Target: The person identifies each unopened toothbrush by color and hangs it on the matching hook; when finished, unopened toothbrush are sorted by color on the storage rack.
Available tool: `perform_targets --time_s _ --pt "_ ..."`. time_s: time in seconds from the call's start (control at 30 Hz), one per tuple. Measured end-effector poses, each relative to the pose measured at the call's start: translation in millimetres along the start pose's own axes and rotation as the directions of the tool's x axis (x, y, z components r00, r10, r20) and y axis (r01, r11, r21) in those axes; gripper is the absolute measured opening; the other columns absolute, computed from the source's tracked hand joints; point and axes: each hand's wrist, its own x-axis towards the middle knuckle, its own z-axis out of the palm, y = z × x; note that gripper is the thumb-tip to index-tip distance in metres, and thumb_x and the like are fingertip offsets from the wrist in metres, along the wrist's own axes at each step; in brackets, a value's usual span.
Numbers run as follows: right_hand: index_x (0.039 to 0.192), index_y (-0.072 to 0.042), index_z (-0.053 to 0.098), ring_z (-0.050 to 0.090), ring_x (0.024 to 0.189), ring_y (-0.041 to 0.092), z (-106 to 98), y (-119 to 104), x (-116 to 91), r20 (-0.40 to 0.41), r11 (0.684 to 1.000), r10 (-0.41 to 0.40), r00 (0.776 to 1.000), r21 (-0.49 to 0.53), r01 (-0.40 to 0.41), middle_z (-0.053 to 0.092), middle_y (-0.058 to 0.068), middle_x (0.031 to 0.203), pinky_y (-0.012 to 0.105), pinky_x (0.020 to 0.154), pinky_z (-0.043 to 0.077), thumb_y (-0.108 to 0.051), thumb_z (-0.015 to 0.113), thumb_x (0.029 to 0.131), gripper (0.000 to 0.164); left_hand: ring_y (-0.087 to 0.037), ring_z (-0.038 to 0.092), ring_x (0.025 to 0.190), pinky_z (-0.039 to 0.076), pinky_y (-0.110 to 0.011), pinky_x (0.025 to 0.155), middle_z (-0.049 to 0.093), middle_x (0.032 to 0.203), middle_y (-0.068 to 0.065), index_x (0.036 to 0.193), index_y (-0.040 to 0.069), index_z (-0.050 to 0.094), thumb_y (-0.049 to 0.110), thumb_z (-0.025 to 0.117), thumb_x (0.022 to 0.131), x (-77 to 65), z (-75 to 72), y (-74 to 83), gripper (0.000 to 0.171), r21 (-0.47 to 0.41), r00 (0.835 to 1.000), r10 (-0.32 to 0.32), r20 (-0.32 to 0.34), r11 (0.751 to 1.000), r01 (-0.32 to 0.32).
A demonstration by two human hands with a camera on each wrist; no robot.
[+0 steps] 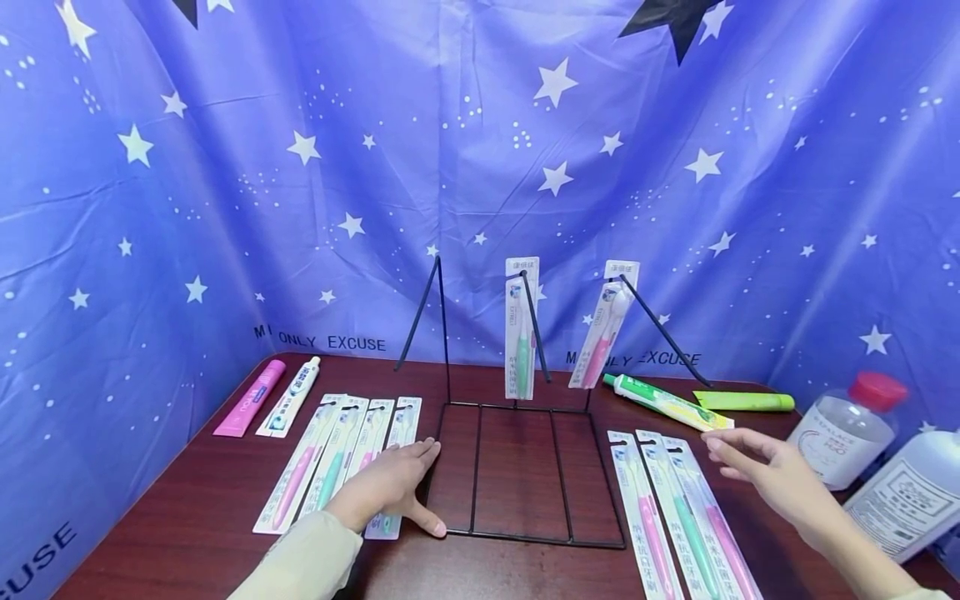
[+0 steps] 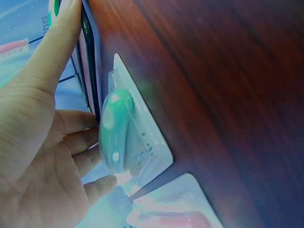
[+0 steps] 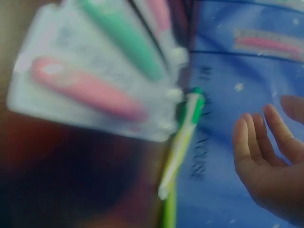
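A black wire rack [image 1: 477, 467] stands on the table with three prongs. A packaged green toothbrush [image 1: 522, 354] hangs on its middle prong and a packaged pink toothbrush [image 1: 597, 358] on its right one; the left prong is bare. My left hand [image 1: 397, 479] rests against the rack's left side, thumb at the front corner, fingers spread. Under and beside it lie several packaged toothbrushes [image 1: 296, 479], partly covered. With fingers loosely bent and holding nothing, my right hand [image 1: 780, 475] hovers just right of three packaged toothbrushes [image 1: 652, 533], also seen in the right wrist view.
At the back left lie a pink tube [image 1: 251, 400] and a white toothpaste tube [image 1: 291, 402]. A green-and-white toothpaste tube [image 1: 663, 400] and a lime tube [image 1: 746, 402] lie at the back right. A red-capped bottle [image 1: 843, 433] and a white bottle [image 1: 911, 492] stand at the right edge.
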Motion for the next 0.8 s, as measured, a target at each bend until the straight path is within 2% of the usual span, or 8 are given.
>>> perform_targets --time_s 0.07,0.13,0.23,0.37,0.4,0.57,0.7,0.8 --pt "0.119 0.005 0.053 0.06 0.087 0.001 0.9 12.8 -2.4 0.013 0.998 0.054 0.998 0.009 -0.054 0.064 -0.006 0.104 0.025 0.073 0.051 -0.032 0.052 0.092 0.046 -0.028 0.031 0.13 0.025 -0.047 0.105 0.035 0.141 -0.016 0.137 -0.002 0.035 0.067 0.071 0.051 0.1 -0.1 -0.2 0.116 0.002 1.0 0.0 -0.001 1.0 0.0" --pt "0.121 0.005 0.052 0.06 0.089 0.003 2.3 23.0 -4.5 0.031 0.993 0.115 0.993 0.007 -0.115 0.063 0.001 0.11 0.027 0.074 0.052 -0.035 0.054 0.09 0.05 -0.028 0.032 0.13 0.025 -0.047 0.104 0.035 0.141 -0.017 0.137 -0.003 0.035 0.067 0.071 0.051 0.1 -0.4 -0.3 0.116 0.002 1.0 0.003 -0.002 1.0 -0.003" --pt "0.125 0.004 0.049 0.061 0.094 0.013 4.6 34.8 -7.3 0.072 0.977 0.21 0.975 -0.03 -0.209 0.058 0.015 0.119 0.028 0.074 0.052 -0.04 0.055 0.088 0.058 -0.028 0.032 0.13 0.025 -0.047 0.104 0.035 0.141 -0.017 0.137 -0.003 0.035 0.067 0.071 0.051 -0.1 -0.2 -0.5 0.116 0.002 1.0 0.007 -0.004 1.0 -0.007" --pt "0.126 0.007 0.047 0.06 0.096 0.024 8.3 45.0 -7.7 0.116 0.955 0.291 0.95 -0.097 -0.281 0.055 0.024 0.117 0.034 0.073 0.052 -0.042 0.057 0.087 0.064 -0.028 0.032 0.13 0.026 -0.047 0.104 0.035 0.141 -0.017 0.137 -0.003 0.035 0.067 0.071 0.051 -0.2 0.4 -0.8 0.116 -0.001 1.0 0.009 -0.003 1.0 -0.009" --pt "0.126 0.008 0.046 0.06 0.094 0.023 9.5 46.7 -7.0 0.119 0.95 0.303 0.945 -0.114 -0.29 0.056 0.024 0.114 0.034 0.071 0.053 -0.042 0.057 0.086 0.065 -0.028 0.031 0.13 0.026 -0.047 0.104 0.035 0.141 -0.017 0.137 -0.003 0.035 0.067 0.071 0.051 -0.1 0.6 -0.9 0.116 0.0 1.0 0.008 -0.001 1.0 -0.008" --pt "0.12 0.011 0.05 0.056 0.075 0.018 17.4 50.0 -2.0 0.097 0.925 0.311 0.946 -0.26 -0.277 0.06 0.011 0.094 0.032 0.061 0.048 -0.044 0.064 0.08 0.07 -0.027 0.031 0.13 0.026 -0.046 0.104 0.035 0.141 -0.016 0.137 -0.002 0.034 0.068 0.07 0.051 -0.1 0.9 -1.1 0.117 0.009 1.0 -0.002 0.002 1.0 0.002" --pt "0.114 0.009 0.053 0.054 0.074 0.021 22.7 46.6 2.5 0.065 0.879 0.278 0.959 -0.42 -0.226 0.058 0.007 0.087 0.036 0.062 0.044 -0.051 0.067 0.073 0.074 -0.028 0.032 0.13 0.026 -0.047 0.104 0.035 0.141 -0.017 0.137 -0.003 0.034 0.067 0.071 0.051 -0.5 1.4 -0.1 0.117 0.001 1.0 0.0 -0.001 1.0 0.0" --pt "0.11 0.009 0.053 0.054 0.075 0.021 24.1 43.0 4.4 0.055 0.852 0.26 0.964 -0.482 -0.202 0.059 0.006 0.083 0.038 0.063 0.044 -0.053 0.069 0.07 0.075 -0.028 0.032 0.13 0.025 -0.047 0.104 0.035 0.141 -0.017 0.137 -0.003 0.034 0.066 0.072 0.051 -0.6 1.3 0.9 0.116 -0.006 1.0 -0.001 0.001 1.0 0.001"
